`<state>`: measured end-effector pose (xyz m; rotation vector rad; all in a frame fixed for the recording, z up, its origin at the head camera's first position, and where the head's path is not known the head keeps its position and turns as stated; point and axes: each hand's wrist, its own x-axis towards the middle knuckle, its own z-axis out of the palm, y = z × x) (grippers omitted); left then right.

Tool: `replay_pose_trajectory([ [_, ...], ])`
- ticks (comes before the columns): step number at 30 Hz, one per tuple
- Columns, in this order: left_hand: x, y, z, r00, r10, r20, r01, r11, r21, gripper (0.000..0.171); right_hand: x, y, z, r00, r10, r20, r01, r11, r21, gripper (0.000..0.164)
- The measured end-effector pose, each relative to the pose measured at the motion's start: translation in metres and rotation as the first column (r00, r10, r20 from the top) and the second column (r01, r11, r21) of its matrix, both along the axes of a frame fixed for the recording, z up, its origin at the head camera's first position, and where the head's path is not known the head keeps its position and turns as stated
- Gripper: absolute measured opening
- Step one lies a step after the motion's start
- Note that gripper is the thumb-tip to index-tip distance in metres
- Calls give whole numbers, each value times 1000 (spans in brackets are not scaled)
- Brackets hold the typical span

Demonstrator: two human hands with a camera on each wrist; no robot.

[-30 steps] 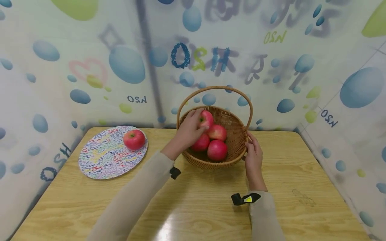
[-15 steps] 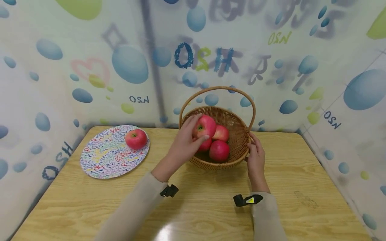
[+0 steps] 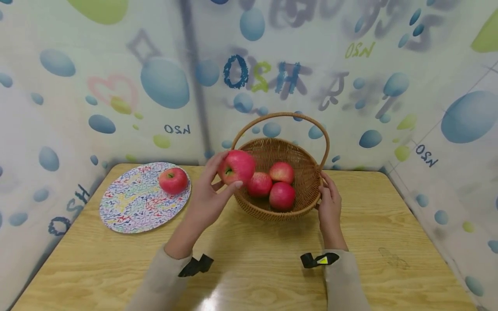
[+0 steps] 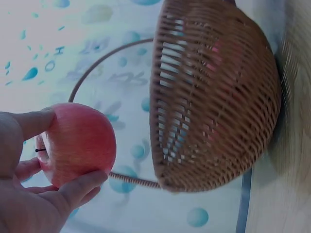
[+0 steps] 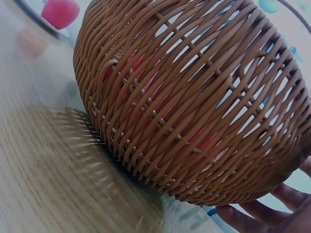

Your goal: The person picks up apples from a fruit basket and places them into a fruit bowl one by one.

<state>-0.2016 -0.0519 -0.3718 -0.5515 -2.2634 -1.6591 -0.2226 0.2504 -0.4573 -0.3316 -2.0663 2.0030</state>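
My left hand [image 3: 204,196] pinches a red apple [image 3: 240,166] between thumb and fingers, in the air at the basket's left rim. In the left wrist view the held apple [image 4: 82,145] is apart from the basket wall, its stem towards the palm. The brown wicker basket [image 3: 305,183] has a tall arched handle [image 3: 280,114]. Three more apples lie inside it, one at the front [image 3: 282,196]. My right hand [image 3: 330,207] grips the basket's right rim near the handle's foot. In the right wrist view its fingers [image 5: 257,218] touch the woven wall [image 5: 184,97].
A round plate [image 3: 132,203] with a colourful squiggle pattern lies at the table's back left, bearing one red apple [image 3: 173,180]. The wooden table [image 3: 272,268] meets a patterned wall covering [image 3: 163,39] behind the basket and at both sides.
My left hand has lifted an apple out of the basket's left part and carried it leftwards, towards me. The right hand and basket stay in place.
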Motion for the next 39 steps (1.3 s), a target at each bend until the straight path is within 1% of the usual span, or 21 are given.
replay_pose_trajectory([
  [6, -3, -22, 2, 996, 88, -13, -88, 996, 6, 74, -1, 1, 2, 1000, -1, -13, 1, 1000, 18, 50],
  [11, -10, -39, 4, 988, 154, -21, -152, 986, 65, 73, 1, 5, 3, 1000, -6, -12, 6, 1000, 6, 50],
  [14, -13, -49, 5, 977, 209, -39, -206, 976, 66, 71, 3, 6, 3, 1000, -19, -5, 19, 1000, 2, 50],
  [16, -15, -57, 5, 966, 249, -64, -244, 967, 70, 70, 4, 7, 3, 1000, -23, 1, 23, 1000, 5, 51],
  [19, -17, -68, 6, 953, 289, -86, -283, 956, 80, 69, 5, 7, 2, 1000, -28, 12, 28, 1000, 7, 51],
  [21, -17, -75, 6, 941, 329, -84, -323, 944, 72, 68, 5, 6, 2, 1000, -28, 12, 28, 1000, 9, 50],
  [23, -16, -82, 8, 926, 373, -61, -371, 928, 38, 67, 5, 6, 1, 1000, -28, 11, 28, 1000, 8, 50],
  [26, -16, -94, 9, 893, 450, -18, -451, 892, -33, 67, 4, 5, 1, 1000, -27, 7, 27, 1000, 7, 50],
  [29, -17, -106, 7, 863, 504, 4, -503, 861, -78, 68, 3, 3, 0, 1000, -22, 7, 22, 1000, 9, 50],
  [35, -21, -125, -3, 820, 573, -3, -569, 813, -126, 66, 3, 1, -2, 1000, -16, 3, 16, 1000, 9, 51],
  [38, -21, -130, -6, 799, 600, 24, -591, 793, -144, 68, 3, 0, -2, 1000, -17, 3, 17, 1000, 10, 51],
  [39, -21, -131, -7, 793, 607, 44, -596, 789, -149, 69, 2, 0, -2, 1000, -16, 3, 16, 1000, 12, 51],
])
